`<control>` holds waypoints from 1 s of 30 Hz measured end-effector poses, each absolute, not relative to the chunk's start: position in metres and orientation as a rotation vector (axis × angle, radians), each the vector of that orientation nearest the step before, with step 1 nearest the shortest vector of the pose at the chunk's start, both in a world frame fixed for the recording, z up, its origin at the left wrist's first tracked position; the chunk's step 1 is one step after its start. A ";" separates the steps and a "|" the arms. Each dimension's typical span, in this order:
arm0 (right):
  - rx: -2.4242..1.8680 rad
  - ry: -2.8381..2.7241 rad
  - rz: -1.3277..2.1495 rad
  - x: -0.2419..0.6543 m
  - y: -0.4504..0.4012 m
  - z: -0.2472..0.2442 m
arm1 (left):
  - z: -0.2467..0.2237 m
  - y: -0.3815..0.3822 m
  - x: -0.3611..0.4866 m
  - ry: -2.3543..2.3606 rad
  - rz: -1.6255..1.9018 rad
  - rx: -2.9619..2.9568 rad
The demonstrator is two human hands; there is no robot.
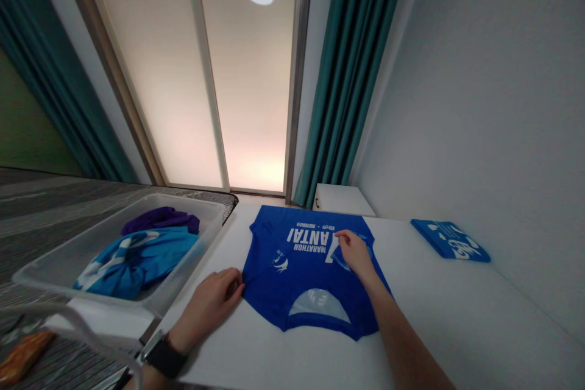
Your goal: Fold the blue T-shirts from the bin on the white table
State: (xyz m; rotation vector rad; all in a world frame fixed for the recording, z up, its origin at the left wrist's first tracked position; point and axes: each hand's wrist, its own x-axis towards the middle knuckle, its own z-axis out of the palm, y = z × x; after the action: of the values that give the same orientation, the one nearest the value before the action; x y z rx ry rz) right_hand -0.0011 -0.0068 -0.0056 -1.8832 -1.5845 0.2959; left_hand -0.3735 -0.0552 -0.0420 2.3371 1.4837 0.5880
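Note:
A dark blue sleeveless shirt with white lettering lies spread on the white table, its neckline toward me. My left hand, with a black watch on the wrist, has its curled fingers at the shirt's left edge; whether they pinch the cloth is hard to see. My right hand rests over the shirt's right part, beside the lettering, with its fingers bent and their tips on the fabric. Some cloth under that hand is rumpled.
To the left stands a clear plastic bin holding a bright blue garment and a purple one. A folded blue garment lies on the table's right side by the wall. A white cabinet stands behind the table.

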 end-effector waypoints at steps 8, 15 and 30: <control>-1.910 -2.212 0.086 -0.100 -0.004 -0.009 | -0.041 -0.057 -0.374 1.484 0.605 2.339; -1.987 -2.179 0.012 -0.134 0.005 -0.010 | -0.044 -0.055 -0.376 1.474 0.604 2.334; -1.931 -2.174 0.221 -0.122 0.004 -0.006 | -0.039 -0.060 -0.375 1.491 0.609 2.339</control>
State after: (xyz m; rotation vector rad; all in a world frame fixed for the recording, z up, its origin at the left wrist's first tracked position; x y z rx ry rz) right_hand -0.1223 0.0040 -0.0064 -1.9307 -2.1744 0.2214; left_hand -0.3750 -0.0596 -0.0390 2.3387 1.4911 0.6086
